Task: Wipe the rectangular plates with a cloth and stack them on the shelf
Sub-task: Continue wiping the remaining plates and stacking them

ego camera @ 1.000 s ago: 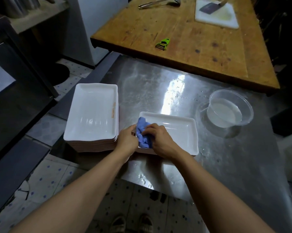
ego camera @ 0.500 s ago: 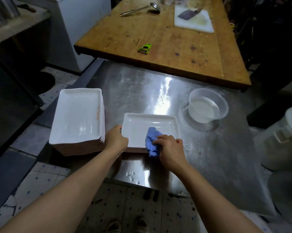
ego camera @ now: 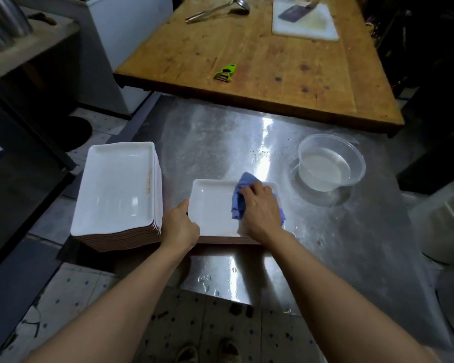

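Cloth (ego camera: 240, 197) under right hand (ego camera: 260, 213) grip

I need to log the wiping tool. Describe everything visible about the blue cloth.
The blue cloth is a small, soft, crumpled rag, bunched rather than spread flat. It lies on the right part of the white rectangular plate on the steel table. The right hand presses it down from above and covers most of it; folds stick out past the fingers toward the far rim, and a corner shows by the wrist. Whether it is wet cannot be told.
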